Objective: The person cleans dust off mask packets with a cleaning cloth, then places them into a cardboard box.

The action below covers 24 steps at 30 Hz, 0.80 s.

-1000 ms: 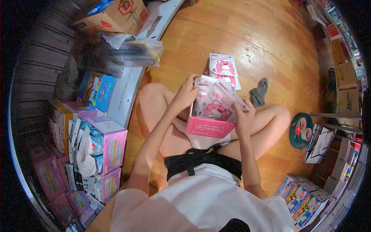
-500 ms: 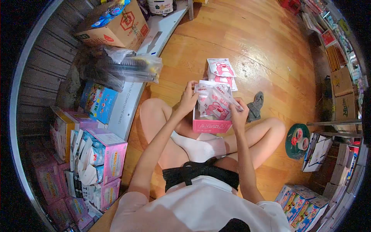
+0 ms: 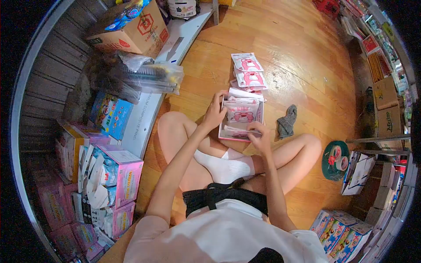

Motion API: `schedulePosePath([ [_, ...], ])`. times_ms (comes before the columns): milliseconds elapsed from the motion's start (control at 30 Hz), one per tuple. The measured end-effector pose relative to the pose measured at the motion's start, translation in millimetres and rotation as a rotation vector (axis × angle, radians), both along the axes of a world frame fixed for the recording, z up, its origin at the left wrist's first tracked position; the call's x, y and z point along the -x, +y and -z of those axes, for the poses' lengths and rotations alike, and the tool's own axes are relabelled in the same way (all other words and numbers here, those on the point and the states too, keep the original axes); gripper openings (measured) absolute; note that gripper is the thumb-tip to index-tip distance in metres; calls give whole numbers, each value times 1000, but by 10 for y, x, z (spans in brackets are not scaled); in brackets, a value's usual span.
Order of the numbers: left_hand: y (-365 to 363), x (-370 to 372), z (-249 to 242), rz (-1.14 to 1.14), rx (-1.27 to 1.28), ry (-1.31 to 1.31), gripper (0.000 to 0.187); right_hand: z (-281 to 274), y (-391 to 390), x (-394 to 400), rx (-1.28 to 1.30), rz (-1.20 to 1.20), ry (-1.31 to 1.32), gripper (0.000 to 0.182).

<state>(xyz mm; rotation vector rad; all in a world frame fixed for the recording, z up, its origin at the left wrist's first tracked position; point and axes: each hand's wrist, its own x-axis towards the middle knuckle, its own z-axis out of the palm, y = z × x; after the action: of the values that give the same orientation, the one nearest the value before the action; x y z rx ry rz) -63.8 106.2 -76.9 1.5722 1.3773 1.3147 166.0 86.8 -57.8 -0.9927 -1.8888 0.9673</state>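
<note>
Between my crossed legs stands a pink and white box (image 3: 262,115), open at the top. White mask packets (image 3: 242,115) with a pink bear print fill its back half. My left hand (image 3: 215,113) grips the box's left wall, fingers near the far corner. My right hand (image 3: 260,136) reaches over the front right corner, its fingers closed on a mask packet (image 3: 236,130) low at the box's front end. Beyond the box, several similar packets (image 3: 250,79) lie overlapping on the floor.
A grey sock (image 3: 287,121) lies right of the box. Farther right is a green round tray (image 3: 327,161) with tape rolls. Shelves line both sides; the left holds a cardboard carton (image 3: 136,33) and pink boxes (image 3: 130,179). Blue boxes (image 3: 340,234) sit at lower right.
My right hand has lowered the packet from above into the front of the box. The box has tipped, showing more of its inside. More of the floor packets show.
</note>
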Motion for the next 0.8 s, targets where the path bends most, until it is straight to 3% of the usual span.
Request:
schedulePosePath([
  [33,-53,0,-10,23,61,-103,48,43,3,-16,-47,-46,-43,19],
  [133,-147,18,44,-69,-28,38,53,21,18,-48,95,-68,-24,18],
  [233,-294,102,146,-229,-66,56,53,42,140,-14,-17,56,-37,15],
  [333,-519,138,185,-383,-49,12,49,-23,284,26,-75,106,-261,18],
  [433,-626,117,127,-474,-67,-63,45,-100,360,111,-99,113,-523,29],
  [633,-675,63,172,-471,-34,-10,44,-571,496,327,-414,141,-649,64],
  [800,-635,62,247,-474,-75,7,43,-509,901,500,-260,-34,-944,74],
])
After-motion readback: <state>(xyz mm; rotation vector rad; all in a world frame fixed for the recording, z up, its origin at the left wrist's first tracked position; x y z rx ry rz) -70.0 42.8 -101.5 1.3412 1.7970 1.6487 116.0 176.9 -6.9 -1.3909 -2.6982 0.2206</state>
